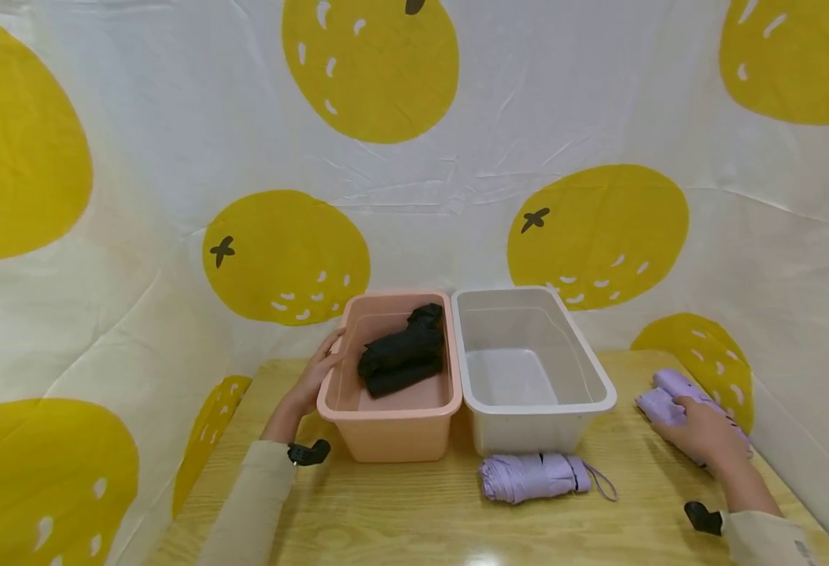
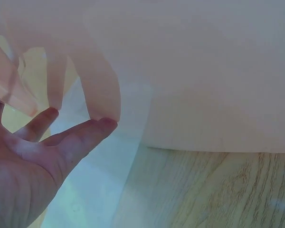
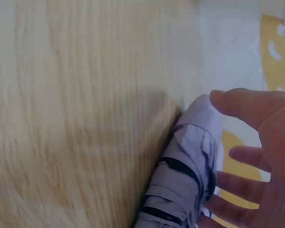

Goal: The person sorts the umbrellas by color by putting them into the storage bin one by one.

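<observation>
My left hand [image 1: 315, 376] rests against the left side of a pink plastic bin [image 1: 393, 432]. In the left wrist view the thumb and fingers [image 2: 80, 140] touch its glossy wall, fairly straight. Black folded umbrellas [image 1: 403, 350] lie inside that bin; how many is unclear. On the right of the table, my right hand [image 1: 701, 432] is over lilac folded umbrella bundles [image 1: 658, 407], partly covering them. The right wrist view shows one lilac umbrella [image 3: 180, 175] with dark bands beside the spread, loosely bent fingers [image 3: 242, 185]; the thumb is near its end.
A white plastic bin [image 1: 535, 420] stands right beside the pink one, with nothing seen inside. Another lilac folded umbrella [image 1: 528, 477] with a wrist loop lies in front of it. Fabric with yellow fruit print [image 1: 450, 189] hangs around the wooden table [image 1: 400, 519].
</observation>
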Demonstrator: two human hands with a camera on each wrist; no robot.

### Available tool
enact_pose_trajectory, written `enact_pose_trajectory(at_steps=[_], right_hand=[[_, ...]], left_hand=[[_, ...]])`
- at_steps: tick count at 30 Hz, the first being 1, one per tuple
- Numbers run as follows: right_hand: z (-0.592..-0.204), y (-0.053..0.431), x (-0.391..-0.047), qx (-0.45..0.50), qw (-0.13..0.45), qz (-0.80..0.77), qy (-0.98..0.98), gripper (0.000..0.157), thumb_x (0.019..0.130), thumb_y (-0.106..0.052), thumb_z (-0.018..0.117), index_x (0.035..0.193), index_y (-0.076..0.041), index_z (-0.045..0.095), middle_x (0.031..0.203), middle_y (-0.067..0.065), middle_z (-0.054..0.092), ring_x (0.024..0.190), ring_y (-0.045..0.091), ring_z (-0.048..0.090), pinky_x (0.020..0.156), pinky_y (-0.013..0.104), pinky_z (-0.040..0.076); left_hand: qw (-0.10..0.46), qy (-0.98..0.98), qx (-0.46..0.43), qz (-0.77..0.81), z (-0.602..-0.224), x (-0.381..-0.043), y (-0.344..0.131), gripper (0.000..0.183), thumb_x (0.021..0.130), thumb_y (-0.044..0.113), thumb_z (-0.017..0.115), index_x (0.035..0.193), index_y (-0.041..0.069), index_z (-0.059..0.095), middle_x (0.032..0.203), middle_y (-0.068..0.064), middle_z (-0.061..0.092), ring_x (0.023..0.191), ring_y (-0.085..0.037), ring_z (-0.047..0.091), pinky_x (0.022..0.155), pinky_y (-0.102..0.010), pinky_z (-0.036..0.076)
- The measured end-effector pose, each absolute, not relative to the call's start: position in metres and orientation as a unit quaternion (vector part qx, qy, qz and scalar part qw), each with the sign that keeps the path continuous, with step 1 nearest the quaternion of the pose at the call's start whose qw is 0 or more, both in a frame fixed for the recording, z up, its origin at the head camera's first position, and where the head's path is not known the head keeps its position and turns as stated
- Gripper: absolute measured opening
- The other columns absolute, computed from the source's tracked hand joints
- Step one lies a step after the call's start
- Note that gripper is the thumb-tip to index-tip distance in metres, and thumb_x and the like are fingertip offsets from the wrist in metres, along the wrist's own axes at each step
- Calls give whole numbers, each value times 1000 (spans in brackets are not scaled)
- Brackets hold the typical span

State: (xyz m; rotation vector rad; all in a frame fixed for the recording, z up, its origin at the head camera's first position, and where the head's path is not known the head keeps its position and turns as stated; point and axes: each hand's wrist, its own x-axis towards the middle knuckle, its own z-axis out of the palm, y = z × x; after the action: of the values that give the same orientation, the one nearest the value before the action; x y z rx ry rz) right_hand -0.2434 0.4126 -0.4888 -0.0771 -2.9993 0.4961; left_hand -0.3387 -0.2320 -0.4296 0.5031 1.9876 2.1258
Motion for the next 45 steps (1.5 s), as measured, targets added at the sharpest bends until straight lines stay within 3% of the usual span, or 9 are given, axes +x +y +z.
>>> enact_pose_trajectory(at_steps=[4,9,13,21,26,33,41,45], right_hand=[[-497,414,-243,-21,68,143,-987,89,70,-58,61,122,11,39,110,39,43,92,58,37,68,65,29],[-502,414,-242,-30,62,139,-988,89,67,-54,66,121,11,38,109,42,38,94,63,27,74,69,18],[-508,417,-246,-17,85,140,-986,84,65,-50,69,119,9,42,107,41,40,93,62,28,75,69,15],[-524,433,-251,35,106,165,-980,91,64,-58,67,125,4,39,111,33,45,93,51,43,69,60,33],[-535,441,-248,21,113,214,-970,93,66,-58,66,131,1,34,117,30,44,94,48,45,68,57,34],[-543,444,-245,-18,99,243,-965,91,68,-58,64,131,0,34,116,35,41,95,49,43,68,56,34],[-527,435,-244,-13,86,293,-952,83,70,-50,67,126,2,37,115,35,41,97,46,42,71,52,36],[-504,429,-246,1,85,301,-950,79,70,-47,68,126,-1,38,112,33,44,92,41,47,63,43,40]], left_hand=[[90,667,169,720,-430,-339,-230,51,97,13,33,142,14,10,139,-24,17,120,-47,23,94,-57,22],[84,669,169,719,-431,-337,-229,49,97,12,31,142,13,11,137,-20,24,118,-42,29,95,-56,23],[81,672,171,716,-430,-336,-229,49,97,12,31,142,13,11,138,-21,21,118,-38,32,95,-55,22],[69,671,168,719,-428,-335,-230,49,97,11,31,142,12,10,137,-26,21,116,-39,33,95,-56,21],[65,675,178,713,-429,-337,-229,49,97,12,31,142,11,10,139,-23,19,115,-34,38,95,-56,21],[64,678,184,709,-431,-337,-228,49,97,11,31,142,12,11,143,-20,11,115,-36,35,94,-57,22],[61,684,188,702,-431,-337,-229,49,97,12,30,142,11,10,143,-19,11,117,-38,33,94,-57,23],[60,685,185,702,-432,-337,-229,49,97,13,31,142,13,11,144,-16,10,120,-44,25,95,-55,23]])
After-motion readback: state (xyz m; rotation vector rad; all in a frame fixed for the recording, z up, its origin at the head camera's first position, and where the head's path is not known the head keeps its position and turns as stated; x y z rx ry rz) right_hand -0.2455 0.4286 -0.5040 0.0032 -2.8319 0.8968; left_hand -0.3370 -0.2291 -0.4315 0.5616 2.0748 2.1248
